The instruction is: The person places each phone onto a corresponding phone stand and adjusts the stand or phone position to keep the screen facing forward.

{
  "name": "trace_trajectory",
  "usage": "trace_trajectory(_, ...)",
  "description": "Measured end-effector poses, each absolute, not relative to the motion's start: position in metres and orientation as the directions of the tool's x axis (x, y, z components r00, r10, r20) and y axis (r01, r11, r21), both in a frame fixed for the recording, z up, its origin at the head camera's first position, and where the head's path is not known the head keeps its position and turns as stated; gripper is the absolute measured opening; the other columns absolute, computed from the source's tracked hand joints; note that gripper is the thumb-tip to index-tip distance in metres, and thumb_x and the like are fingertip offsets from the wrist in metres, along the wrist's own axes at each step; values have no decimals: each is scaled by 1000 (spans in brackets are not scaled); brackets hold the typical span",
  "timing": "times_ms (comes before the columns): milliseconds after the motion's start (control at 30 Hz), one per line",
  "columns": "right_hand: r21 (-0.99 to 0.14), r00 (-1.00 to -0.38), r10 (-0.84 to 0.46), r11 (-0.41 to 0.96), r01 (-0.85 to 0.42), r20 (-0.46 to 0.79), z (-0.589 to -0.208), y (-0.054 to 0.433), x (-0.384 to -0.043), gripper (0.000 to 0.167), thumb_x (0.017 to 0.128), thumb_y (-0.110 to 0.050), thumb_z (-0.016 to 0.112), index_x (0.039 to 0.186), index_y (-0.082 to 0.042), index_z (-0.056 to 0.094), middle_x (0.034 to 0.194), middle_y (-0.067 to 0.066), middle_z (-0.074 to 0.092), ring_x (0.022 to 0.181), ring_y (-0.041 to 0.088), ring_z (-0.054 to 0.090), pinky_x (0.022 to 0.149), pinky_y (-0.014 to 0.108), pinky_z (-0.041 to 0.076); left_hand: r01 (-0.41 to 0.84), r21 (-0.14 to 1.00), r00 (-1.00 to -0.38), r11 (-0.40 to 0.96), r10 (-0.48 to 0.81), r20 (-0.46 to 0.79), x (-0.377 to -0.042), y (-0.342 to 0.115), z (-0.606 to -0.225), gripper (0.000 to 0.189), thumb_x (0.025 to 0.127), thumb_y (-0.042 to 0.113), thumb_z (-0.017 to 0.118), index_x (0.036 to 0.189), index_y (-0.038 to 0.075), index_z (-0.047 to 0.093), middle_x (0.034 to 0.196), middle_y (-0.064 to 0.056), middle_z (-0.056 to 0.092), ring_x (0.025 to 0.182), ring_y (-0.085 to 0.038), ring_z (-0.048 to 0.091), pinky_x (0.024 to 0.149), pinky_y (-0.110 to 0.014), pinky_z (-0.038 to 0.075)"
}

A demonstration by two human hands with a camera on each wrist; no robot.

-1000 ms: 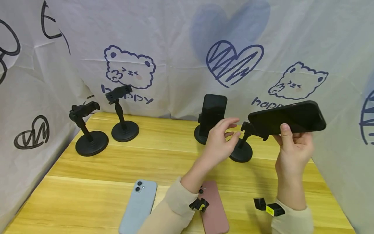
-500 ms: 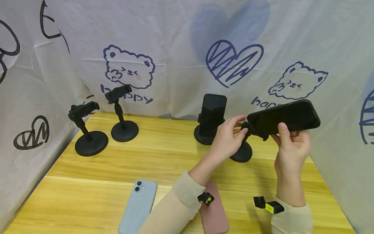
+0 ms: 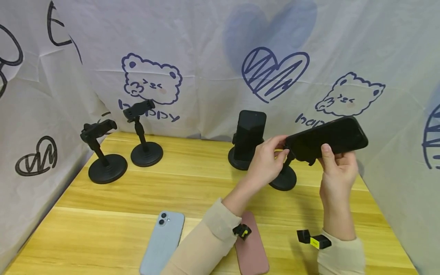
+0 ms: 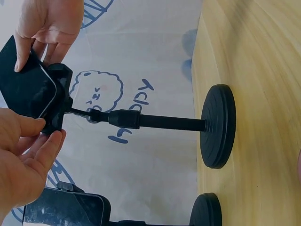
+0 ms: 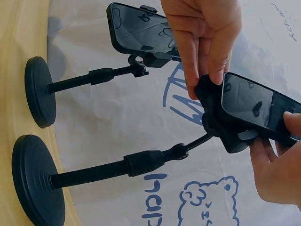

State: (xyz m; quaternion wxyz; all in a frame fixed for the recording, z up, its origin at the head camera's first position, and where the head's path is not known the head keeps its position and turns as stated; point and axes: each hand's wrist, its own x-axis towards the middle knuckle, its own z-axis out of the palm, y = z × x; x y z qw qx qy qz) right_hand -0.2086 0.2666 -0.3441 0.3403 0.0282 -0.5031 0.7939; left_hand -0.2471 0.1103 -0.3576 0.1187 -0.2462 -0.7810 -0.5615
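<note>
Right hand (image 3: 338, 172) at the right of my head view, thumb across the dark screen, fingers curled behind: it has the black phone (image 3: 330, 139) by its side. That phone sits right of centre, tilted, its right end higher, its left end up against the clamp (image 5: 214, 115) of the near right stand (image 4: 171, 122). Left hand (image 3: 266, 162), just left of it, pinches the clamp's end, thumb on one side, fingers on the other, almost closed. I can't tell whether the clamp grips the phone.

Just behind the left hand, another phone (image 3: 250, 133) stands on end in its own stand (image 3: 237, 162). Over in the left of the frame, I've got two black stands (image 3: 107, 169) with their heads raised. Lower down, a pale blue phone (image 3: 163, 242) lies camera side up at bottom centre-left, a pink phone (image 3: 252, 248) to its right, partly under the left forearm, both on the wooden table (image 3: 120, 229).
</note>
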Motion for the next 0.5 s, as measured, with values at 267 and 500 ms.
trace_trajectory(267, -842, -760, 445, -25, -538, 473, -347, 268, -207, 43, 92, 11, 70, 131, -3, 59, 115, 10, 70, 100, 22, 65, 89, 22, 56, 531, 803, -844, 270, 255, 472, -247, 109, -356, 37, 101, 4, 67, 138, 2, 62, 126, -13, 68, 113, -18, 69, 92, -8, 49)
trace_trajectory(500, -854, -757, 419, 102, -510, 501, -349, 271, -208, 46, 93, 9, 70, 135, -6, 56, 116, 6, 71, 102, 19, 67, 88, 21, 55, 515, 810, -853, 279, 264, 451, -247, 109, -356, 37, 101, 7, 67, 138, 3, 62, 126, -11, 68, 112, -16, 69, 91, -8, 50)
